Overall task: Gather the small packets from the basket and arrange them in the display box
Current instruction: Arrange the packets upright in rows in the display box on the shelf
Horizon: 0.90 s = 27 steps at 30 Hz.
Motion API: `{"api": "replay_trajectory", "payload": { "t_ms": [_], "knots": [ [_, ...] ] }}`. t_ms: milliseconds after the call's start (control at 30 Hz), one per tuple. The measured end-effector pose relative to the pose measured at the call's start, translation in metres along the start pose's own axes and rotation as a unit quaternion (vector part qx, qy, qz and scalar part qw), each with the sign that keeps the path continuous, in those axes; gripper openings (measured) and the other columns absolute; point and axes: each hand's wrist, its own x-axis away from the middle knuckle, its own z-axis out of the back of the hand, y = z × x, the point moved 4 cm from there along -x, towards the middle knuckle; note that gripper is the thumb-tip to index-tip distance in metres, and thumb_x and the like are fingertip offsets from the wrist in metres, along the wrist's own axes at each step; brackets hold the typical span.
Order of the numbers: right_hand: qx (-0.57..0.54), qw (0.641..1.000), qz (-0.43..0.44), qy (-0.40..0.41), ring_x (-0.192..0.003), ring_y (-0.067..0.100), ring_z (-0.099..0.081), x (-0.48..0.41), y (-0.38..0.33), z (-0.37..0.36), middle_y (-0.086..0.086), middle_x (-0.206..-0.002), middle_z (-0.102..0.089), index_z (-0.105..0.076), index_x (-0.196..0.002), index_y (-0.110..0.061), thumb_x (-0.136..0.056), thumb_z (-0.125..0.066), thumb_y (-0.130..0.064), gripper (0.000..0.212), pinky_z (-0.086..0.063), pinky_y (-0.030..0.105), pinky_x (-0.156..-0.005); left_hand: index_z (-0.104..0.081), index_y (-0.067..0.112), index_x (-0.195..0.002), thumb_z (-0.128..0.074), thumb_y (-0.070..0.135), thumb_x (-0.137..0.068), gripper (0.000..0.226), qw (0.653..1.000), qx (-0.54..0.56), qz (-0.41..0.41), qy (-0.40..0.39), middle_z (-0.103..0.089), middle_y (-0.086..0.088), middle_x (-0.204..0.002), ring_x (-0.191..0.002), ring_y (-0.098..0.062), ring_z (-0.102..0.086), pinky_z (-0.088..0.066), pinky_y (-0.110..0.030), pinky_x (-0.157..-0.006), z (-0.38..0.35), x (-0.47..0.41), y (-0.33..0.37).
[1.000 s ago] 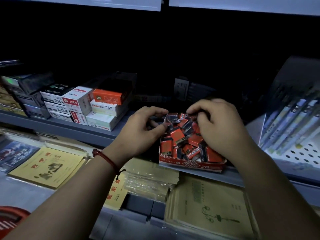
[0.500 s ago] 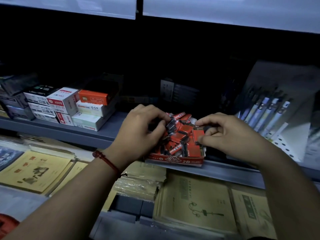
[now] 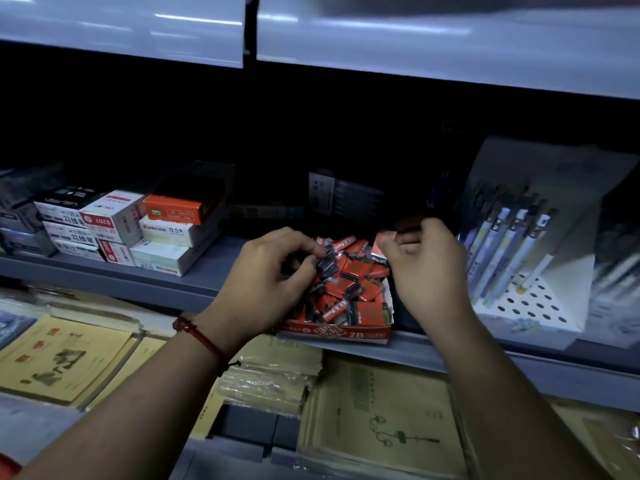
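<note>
A red display box [image 3: 337, 331] marked 2B stands at the front edge of the grey shelf [image 3: 207, 268]. It is heaped with several small red-and-black packets [image 3: 356, 271]. My left hand [image 3: 270, 278] is over the box's left side, its fingertips pinching a dark packet [image 3: 327, 263] on the pile. My right hand [image 3: 424, 268] hovers at the box's right rear corner, thumb and fingers pinching a small red packet [image 3: 381, 245]. The basket is out of view.
Stacked stationery boxes [image 3: 114, 226] fill the shelf's left part. A white perforated pen stand [image 3: 519, 258] with several pens rises just right of my right hand. Yellow exercise books [image 3: 381, 410] lie on the lower level. An upper shelf edge [image 3: 346, 39] overhangs.
My right hand has lifted off the pile and moved to the box's right rear corner with a red packet. The left hand stays on the pile. The view shifted left.
</note>
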Motion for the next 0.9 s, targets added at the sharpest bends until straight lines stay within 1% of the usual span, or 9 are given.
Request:
{"api": "replay_trajectory", "payload": {
  "t_ms": [167,300,400,500,567,600,700,800,900],
  "knots": [
    [-0.039,0.997,-0.063,-0.003,-0.069,0.016,-0.066,-0.013,0.015,-0.018,0.006,-0.079,-0.071,-0.071,-0.088,-0.006,-0.091,-0.075,-0.031,0.025,-0.046,0.03,-0.059,-0.076,0.019,-0.1,-0.069,0.009,-0.093,0.013,1.0,0.001,0.002,0.0,-0.067,0.011,-0.096,-0.087,-0.008,-0.063,-0.041,-0.006,-0.073,0.0,0.001,-0.001],
    [0.015,0.998,-0.02,-0.054,-0.069,0.014,-0.067,-0.012,0.015,-0.02,0.003,-0.084,-0.073,-0.076,-0.098,-0.017,-0.098,-0.065,-0.036,0.022,-0.046,0.028,-0.059,-0.075,0.02,-0.099,-0.07,0.007,-0.093,0.016,1.0,0.007,0.002,-0.013,-0.066,0.01,-0.095,-0.086,-0.007,-0.062,-0.042,-0.007,-0.074,0.003,0.001,0.0],
    [0.076,0.994,0.021,-0.071,-0.071,0.008,-0.059,-0.006,0.016,-0.017,0.012,-0.104,-0.065,-0.073,-0.118,-0.019,-0.104,-0.053,-0.036,0.03,-0.038,0.024,-0.066,-0.074,0.029,-0.103,-0.067,0.007,-0.09,0.026,0.998,0.035,0.02,-0.041,-0.066,0.006,-0.1,-0.091,-0.011,-0.063,-0.05,-0.02,-0.08,0.014,0.001,-0.005],
    [0.097,0.992,0.05,-0.069,-0.072,0.003,-0.049,0.006,0.007,-0.008,0.003,-0.113,-0.044,-0.062,-0.135,-0.02,-0.104,-0.054,-0.035,0.036,-0.038,0.019,-0.069,-0.073,0.033,-0.107,-0.066,0.007,-0.09,0.032,0.989,0.065,0.068,-0.116,-0.062,0.005,-0.108,-0.1,-0.015,-0.061,-0.052,-0.035,-0.09,0.025,0.005,-0.012],
    [0.077,0.988,0.117,-0.068,-0.08,0.0,-0.048,0.015,-0.01,-0.002,-0.005,-0.108,-0.046,-0.066,-0.127,-0.024,-0.101,-0.059,-0.031,0.028,-0.036,0.01,-0.07,-0.073,0.033,-0.112,-0.066,0.007,-0.09,0.034,0.981,0.073,0.072,-0.165,-0.061,0.005,-0.115,-0.106,-0.015,-0.06,-0.051,-0.037,-0.094,0.03,0.008,-0.014],
    [0.055,0.983,0.154,-0.079,-0.086,0.0,-0.05,0.019,-0.019,-0.002,-0.009,-0.106,-0.05,-0.07,-0.118,-0.025,-0.098,-0.063,-0.028,0.021,-0.037,0.009,-0.074,-0.072,0.032,-0.113,-0.066,0.008,-0.089,0.035,0.977,0.078,0.073,-0.184,-0.06,0.004,-0.117,-0.107,-0.015,-0.06,-0.05,-0.035,-0.094,0.032,0.01,-0.014],
    [0.011,0.957,0.23,-0.178,-0.097,0.006,-0.058,0.032,-0.039,-0.012,-0.01,-0.1,-0.061,-0.076,-0.102,-0.022,-0.091,-0.073,-0.017,0.012,-0.045,0.017,-0.082,-0.071,0.031,-0.118,-0.066,0.013,-0.082,0.041,0.968,0.095,0.074,-0.219,-0.058,0.004,-0.119,-0.104,-0.015,-0.059,-0.049,-0.032,-0.095,0.035,0.013,-0.016],
    [0.011,0.927,0.249,-0.281,-0.094,0.006,-0.06,0.042,-0.046,-0.029,-0.011,-0.098,-0.061,-0.076,-0.102,-0.023,-0.087,-0.077,-0.016,0.016,-0.044,0.014,-0.078,-0.07,0.024,-0.125,-0.072,0.001,-0.088,0.044,0.96,0.125,0.071,-0.242,-0.058,0.004,-0.125,-0.112,-0.019,-0.061,-0.051,-0.038,-0.1,0.037,0.016,-0.017],
    [0.029,0.928,0.236,-0.286,-0.095,0.004,-0.057,0.041,-0.045,-0.039,-0.012,-0.101,-0.053,-0.073,-0.105,-0.026,-0.086,-0.079,-0.02,0.021,-0.048,0.02,-0.08,-0.068,0.022,-0.129,-0.072,-0.006,-0.088,0.05,0.953,0.142,0.085,-0.253,-0.06,0.007,-0.131,-0.121,-0.017,-0.062,-0.049,-0.046,-0.104,0.043,0.02,-0.022]
  ]
}}
